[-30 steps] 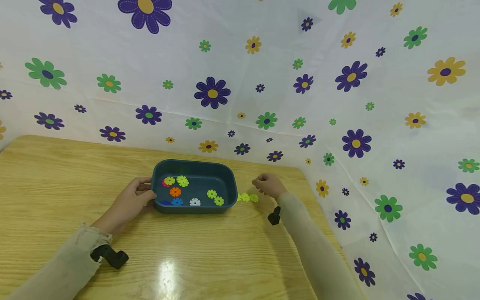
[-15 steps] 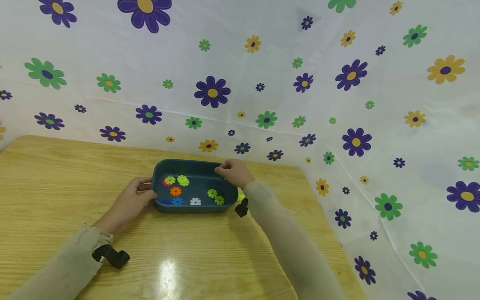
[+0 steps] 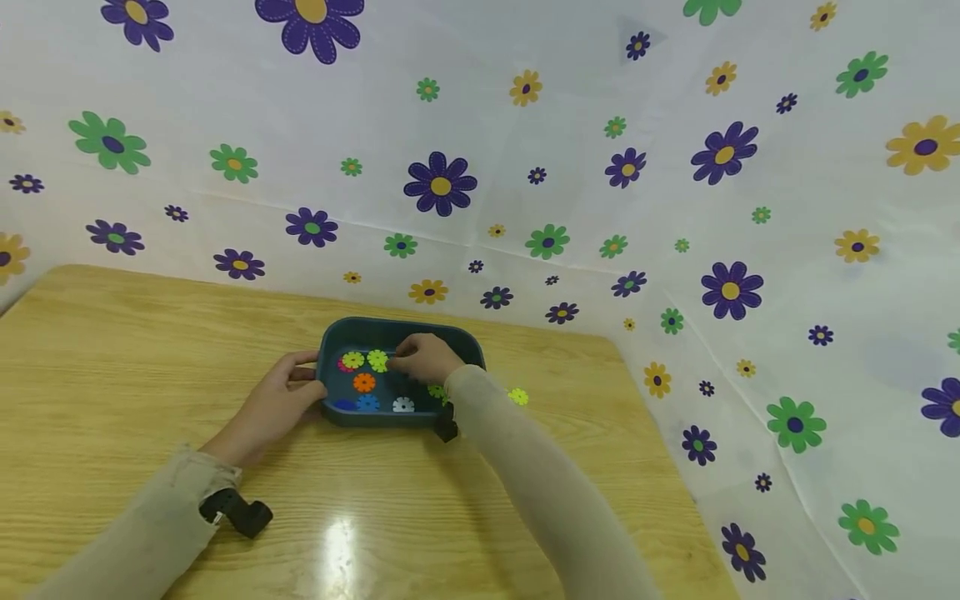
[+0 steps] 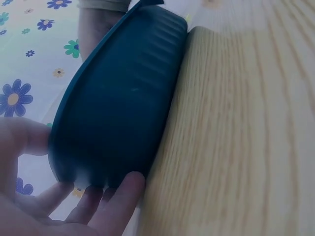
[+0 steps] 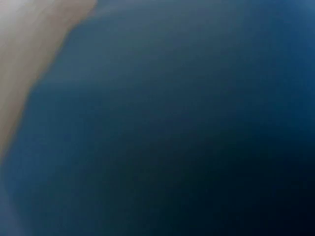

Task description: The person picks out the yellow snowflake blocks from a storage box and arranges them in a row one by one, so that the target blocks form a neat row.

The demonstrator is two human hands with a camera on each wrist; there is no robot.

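Observation:
A dark teal plastic tray point(image 3: 405, 419) stands on the wooden table. My left hand point(image 3: 273, 404) grips its left end, the thumb at the rim and the fingers against the outer wall. The left wrist view shows that hand's fingers point(image 4: 123, 199) at the tray wall. My right hand point(image 3: 426, 360) reaches down into the tray, its fingertips right at a yellow-green snowflake disc point(image 3: 377, 361); I cannot tell whether it pinches one. Beside that disc lies another yellow-green disc point(image 3: 353, 360), overlapping a pink one point(image 3: 344, 366). The right wrist view is mostly blurred dark blue.
Inside the tray are also orange point(image 3: 364, 382), blue point(image 3: 367, 403) and white point(image 3: 403, 405) discs, with yellow-green ones point(image 3: 436, 390) partly behind my right wrist. Another yellow-green disc point(image 3: 518, 397) lies on the table right of the tray. A flowered cloth point(image 3: 480, 150) hangs behind the table.
My right hand has moved left from the table beside the tray, over the tray's right end, and down to the discs inside. The left hand has stayed on the tray. The view has shifted slightly.

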